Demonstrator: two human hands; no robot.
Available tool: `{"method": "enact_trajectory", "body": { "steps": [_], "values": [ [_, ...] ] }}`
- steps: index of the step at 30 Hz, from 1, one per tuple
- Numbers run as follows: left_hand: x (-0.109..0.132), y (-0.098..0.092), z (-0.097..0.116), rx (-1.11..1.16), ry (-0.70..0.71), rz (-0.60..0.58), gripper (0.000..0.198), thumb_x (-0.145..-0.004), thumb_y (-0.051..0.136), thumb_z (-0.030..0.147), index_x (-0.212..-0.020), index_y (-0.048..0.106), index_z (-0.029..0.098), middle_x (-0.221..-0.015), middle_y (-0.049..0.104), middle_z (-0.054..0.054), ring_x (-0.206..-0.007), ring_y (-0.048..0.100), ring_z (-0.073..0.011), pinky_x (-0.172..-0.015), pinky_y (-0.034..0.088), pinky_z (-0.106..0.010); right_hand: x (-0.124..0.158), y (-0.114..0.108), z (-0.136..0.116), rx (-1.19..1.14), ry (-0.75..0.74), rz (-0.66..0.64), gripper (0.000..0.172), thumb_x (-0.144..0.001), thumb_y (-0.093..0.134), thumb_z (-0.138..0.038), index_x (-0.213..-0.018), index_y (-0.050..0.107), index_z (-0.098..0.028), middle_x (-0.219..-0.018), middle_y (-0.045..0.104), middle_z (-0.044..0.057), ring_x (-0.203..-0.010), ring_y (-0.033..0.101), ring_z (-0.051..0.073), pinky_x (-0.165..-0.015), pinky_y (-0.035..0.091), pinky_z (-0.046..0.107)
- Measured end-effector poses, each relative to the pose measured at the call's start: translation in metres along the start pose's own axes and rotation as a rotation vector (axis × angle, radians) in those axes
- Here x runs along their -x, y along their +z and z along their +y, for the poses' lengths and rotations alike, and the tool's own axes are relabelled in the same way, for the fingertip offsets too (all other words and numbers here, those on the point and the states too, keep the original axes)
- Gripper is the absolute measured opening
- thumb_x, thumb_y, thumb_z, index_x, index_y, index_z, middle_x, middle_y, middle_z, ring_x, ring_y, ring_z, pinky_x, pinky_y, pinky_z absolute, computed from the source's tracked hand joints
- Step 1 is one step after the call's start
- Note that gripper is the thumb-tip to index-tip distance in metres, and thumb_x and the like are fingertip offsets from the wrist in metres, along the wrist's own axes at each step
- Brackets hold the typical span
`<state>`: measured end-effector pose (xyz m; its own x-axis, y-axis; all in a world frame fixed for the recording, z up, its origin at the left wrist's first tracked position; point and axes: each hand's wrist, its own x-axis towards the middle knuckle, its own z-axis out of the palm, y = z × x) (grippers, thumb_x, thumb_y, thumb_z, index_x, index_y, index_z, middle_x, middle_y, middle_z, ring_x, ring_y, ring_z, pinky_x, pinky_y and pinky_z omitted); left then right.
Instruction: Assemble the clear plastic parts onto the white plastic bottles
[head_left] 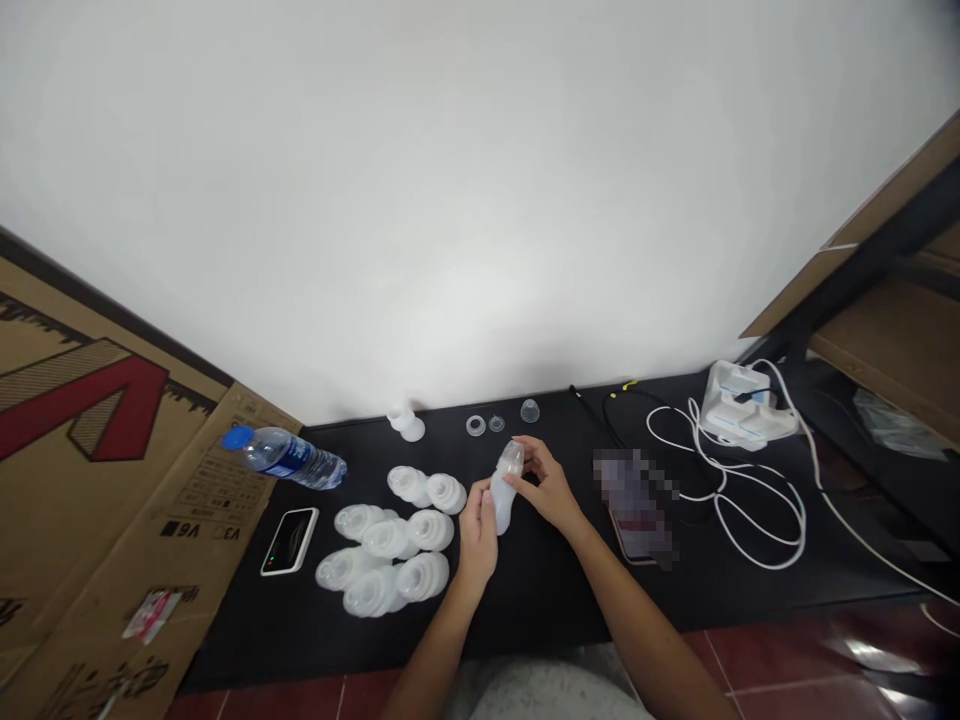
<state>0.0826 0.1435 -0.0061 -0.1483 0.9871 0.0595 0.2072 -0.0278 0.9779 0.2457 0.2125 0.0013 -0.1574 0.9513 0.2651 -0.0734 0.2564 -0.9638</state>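
The right hand (548,490) closes from the side on the clear upper end of a translucent silicone bottle (502,505), its thumb and fingers gripping together, while the left hand (477,535) cups the lower body, so both hands are clamped on the one piece. The bottle sits between them, held just above the black tabletop (540,590) and not resting on it. Its long axis is tilted, with the clear end pointing away from the person and slightly to the right, and the rounded base lying toward the left wrist. The step in hand looks like fitting or checking the clear top on the soft body, though the fingers hide the join, so I cannot tell whether it is seated; the work seems to call for a steady hold on the body and an even grip at the top. Beyond the hands lie a small clear cup (529,411), a pale ring (475,425) and a small clear disc (496,424). To the left sits a cluster of ribbed translucent funnel parts (390,540), and further left a water bottle (285,458) lies on its side. To the right are a white pump unit (742,410) and its looped white cable (720,490)
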Motion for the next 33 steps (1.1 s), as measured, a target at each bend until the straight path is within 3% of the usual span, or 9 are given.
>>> {"method": "enact_trajectory", "body": {
  "steps": [5, 13, 19, 23, 33],
  "values": [
    [-0.001, -0.001, 0.005, -0.053, 0.041, 0.020, 0.050, -0.113, 0.042, 0.058, -0.123, 0.072, 0.019, -0.111, 0.077, -0.010, -0.102, 0.071, -0.0264, -0.093, 0.055, -0.037, -0.001, -0.007, -0.007, 0.199, -0.072, 0.028, 0.052, -0.095, 0.080, -0.036, -0.144, 0.064, -0.030, -0.133, 0.072, 0.010, -0.111, 0.072, 0.028, -0.087, 0.064, 0.042],
    [-0.001, 0.000, 0.004, -0.100, 0.083, 0.046, 0.050, -0.114, 0.040, 0.053, -0.122, 0.073, 0.016, -0.106, 0.078, -0.012, -0.096, 0.073, -0.0266, -0.087, 0.057, -0.039, 0.002, -0.009, -0.007, 0.408, -0.168, 0.024, 0.050, -0.101, 0.074, -0.033, -0.149, 0.061, -0.028, -0.124, 0.072, 0.013, -0.108, 0.069, 0.031, -0.095, 0.062, 0.051],
    [-0.001, 0.000, 0.004, -0.084, 0.071, 0.038, 0.049, -0.115, 0.040, 0.054, -0.125, 0.070, 0.017, -0.111, 0.077, -0.011, -0.101, 0.072, -0.0264, -0.090, 0.056, -0.038, 0.002, -0.001, 0.000, 0.238, -0.124, 0.048, 0.052, -0.101, 0.073, -0.035, -0.150, 0.057, -0.029, -0.133, 0.072, 0.012, -0.108, 0.072, 0.028, -0.089, 0.062, 0.043],
    [-0.001, 0.000, 0.004, -0.046, 0.080, 0.027, 0.047, -0.113, 0.044, 0.055, -0.128, 0.070, 0.019, -0.118, 0.077, -0.012, -0.110, 0.073, -0.0276, -0.096, 0.056, -0.039, 0.002, 0.004, 0.000, 0.033, -0.022, 0.001, 0.057, -0.100, 0.074, -0.039, -0.151, 0.050, -0.030, -0.125, 0.075, 0.008, -0.107, 0.075, 0.025, -0.092, 0.062, 0.040],
    [0.002, 0.002, 0.008, 0.007, 0.084, 0.002, 0.046, -0.105, 0.064, 0.051, -0.140, 0.063, 0.020, -0.127, 0.075, -0.014, -0.117, 0.073, -0.0292, -0.104, 0.057, -0.044, 0.001, 0.003, -0.003, -0.013, 0.047, 0.005, 0.059, -0.097, 0.077, -0.046, -0.146, 0.050, -0.029, -0.113, 0.076, 0.006, -0.099, 0.076, 0.025, -0.091, 0.063, 0.042]
  ]
}}
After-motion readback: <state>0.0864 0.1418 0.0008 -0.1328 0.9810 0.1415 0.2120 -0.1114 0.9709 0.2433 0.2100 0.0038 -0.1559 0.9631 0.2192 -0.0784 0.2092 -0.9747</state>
